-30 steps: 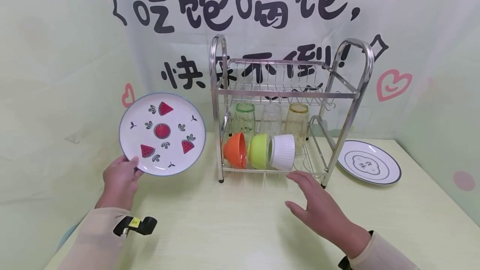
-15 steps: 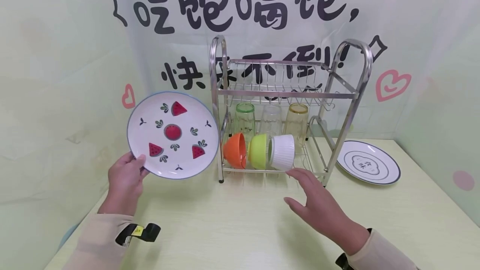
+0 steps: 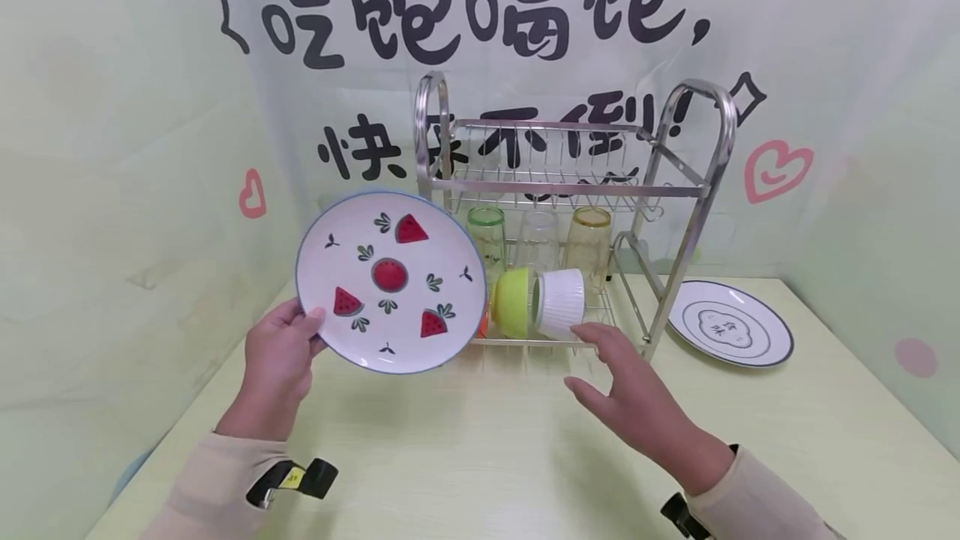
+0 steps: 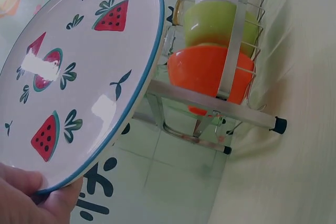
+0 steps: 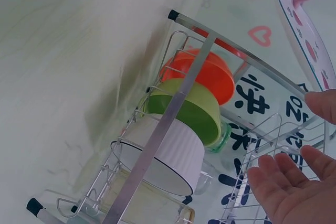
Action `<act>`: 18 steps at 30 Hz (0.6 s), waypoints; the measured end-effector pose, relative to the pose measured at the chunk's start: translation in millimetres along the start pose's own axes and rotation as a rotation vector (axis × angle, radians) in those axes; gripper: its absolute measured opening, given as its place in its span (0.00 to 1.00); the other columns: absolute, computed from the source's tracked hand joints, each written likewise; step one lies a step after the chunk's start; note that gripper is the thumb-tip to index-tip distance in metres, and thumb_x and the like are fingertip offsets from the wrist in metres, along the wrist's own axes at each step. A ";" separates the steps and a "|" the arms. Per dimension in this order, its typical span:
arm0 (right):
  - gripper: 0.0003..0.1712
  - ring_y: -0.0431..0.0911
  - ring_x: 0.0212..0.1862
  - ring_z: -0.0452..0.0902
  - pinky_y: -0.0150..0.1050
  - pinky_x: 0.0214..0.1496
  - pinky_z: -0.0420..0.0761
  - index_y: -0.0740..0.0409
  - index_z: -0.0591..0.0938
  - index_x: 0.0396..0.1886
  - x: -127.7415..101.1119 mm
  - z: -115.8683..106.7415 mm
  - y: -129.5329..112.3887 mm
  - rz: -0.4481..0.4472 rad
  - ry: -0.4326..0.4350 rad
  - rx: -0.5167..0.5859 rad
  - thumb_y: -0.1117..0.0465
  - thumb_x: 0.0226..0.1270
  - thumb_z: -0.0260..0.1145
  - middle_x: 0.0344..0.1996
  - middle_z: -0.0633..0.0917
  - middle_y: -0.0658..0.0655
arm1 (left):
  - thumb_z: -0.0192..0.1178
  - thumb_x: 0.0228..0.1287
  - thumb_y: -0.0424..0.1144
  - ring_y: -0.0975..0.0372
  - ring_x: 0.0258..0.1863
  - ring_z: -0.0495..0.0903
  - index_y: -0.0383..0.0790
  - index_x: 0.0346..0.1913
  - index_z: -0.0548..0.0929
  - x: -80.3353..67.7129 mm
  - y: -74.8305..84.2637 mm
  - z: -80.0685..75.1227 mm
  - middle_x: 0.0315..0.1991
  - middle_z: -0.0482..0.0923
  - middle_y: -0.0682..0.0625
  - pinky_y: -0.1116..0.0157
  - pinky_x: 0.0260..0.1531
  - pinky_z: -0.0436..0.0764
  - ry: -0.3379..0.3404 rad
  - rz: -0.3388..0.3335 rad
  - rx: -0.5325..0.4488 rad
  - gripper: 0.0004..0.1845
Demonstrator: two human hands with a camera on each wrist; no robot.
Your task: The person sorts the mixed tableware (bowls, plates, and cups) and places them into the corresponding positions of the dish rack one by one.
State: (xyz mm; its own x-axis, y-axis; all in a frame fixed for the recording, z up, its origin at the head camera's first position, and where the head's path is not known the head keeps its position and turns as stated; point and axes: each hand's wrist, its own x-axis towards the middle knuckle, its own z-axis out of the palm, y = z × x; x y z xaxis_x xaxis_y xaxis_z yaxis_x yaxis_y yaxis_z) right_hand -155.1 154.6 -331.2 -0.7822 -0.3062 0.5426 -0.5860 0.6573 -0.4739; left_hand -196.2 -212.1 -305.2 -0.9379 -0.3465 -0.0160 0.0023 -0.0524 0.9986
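My left hand [image 3: 281, 361] pinches the lower left rim of a white plate [image 3: 405, 307] with watermelon pictures and a blue edge. The plate is raised with its patterned face toward me, in front of the left end of a metal dish rack [image 3: 562, 188]. In the left wrist view the thumb lies on the face of the plate [image 4: 89, 108]. My right hand [image 3: 637, 398] hovers before the rack with fingers spread and nothing in them. Near its fingertips is a white ribbed bowl [image 3: 561, 302], beside a green bowl [image 3: 513, 304]. An orange bowl [image 4: 210, 74] is mostly hidden by the plate in the head view.
Behind the bowls, upside-down glasses stand on the lower shelf: a green-rimmed glass [image 3: 487, 236], a clear glass [image 3: 537, 240] and an amber glass [image 3: 588, 244]. Another white plate [image 3: 731, 325] with a dark rim lies on the table [image 3: 465, 457], right of the rack.
My left hand has carried the watermelon plate to the right, so it now overlaps the rack's left post and the orange bowl. The right hand has barely moved.
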 end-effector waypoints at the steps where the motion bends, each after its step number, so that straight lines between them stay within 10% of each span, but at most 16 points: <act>1: 0.31 0.55 0.58 0.73 0.52 0.53 0.78 0.66 0.72 0.60 0.9 -0.5 -0.2 0.005 0.002 0.014 0.70 0.55 0.72 0.57 0.76 0.62 | 0.47 0.74 0.33 0.69 0.44 0.78 0.33 0.71 0.62 -1.8 -0.1 2.3 0.66 0.64 0.39 0.74 0.48 0.77 -0.010 0.007 0.010 0.25; 18: 0.30 0.56 0.61 0.72 0.52 0.59 0.76 0.67 0.68 0.63 23.7 -3.1 -5.2 0.129 -0.050 0.326 0.65 0.64 0.67 0.60 0.75 0.63 | 0.50 0.72 0.29 0.61 0.48 0.80 0.27 0.66 0.67 -21.7 -3.3 47.4 0.63 0.70 0.33 0.70 0.45 0.81 -0.104 0.026 -0.009 0.22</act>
State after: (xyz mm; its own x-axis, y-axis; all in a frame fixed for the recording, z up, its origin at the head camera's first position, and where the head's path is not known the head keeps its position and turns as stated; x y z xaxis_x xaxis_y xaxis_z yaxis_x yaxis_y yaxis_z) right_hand -170.0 146.0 -313.7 -0.8587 -0.2738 0.4333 -0.5124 0.4404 -0.7372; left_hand -192.3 -160.1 -305.8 -0.9685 -0.2484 0.0153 0.0296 -0.0538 0.9981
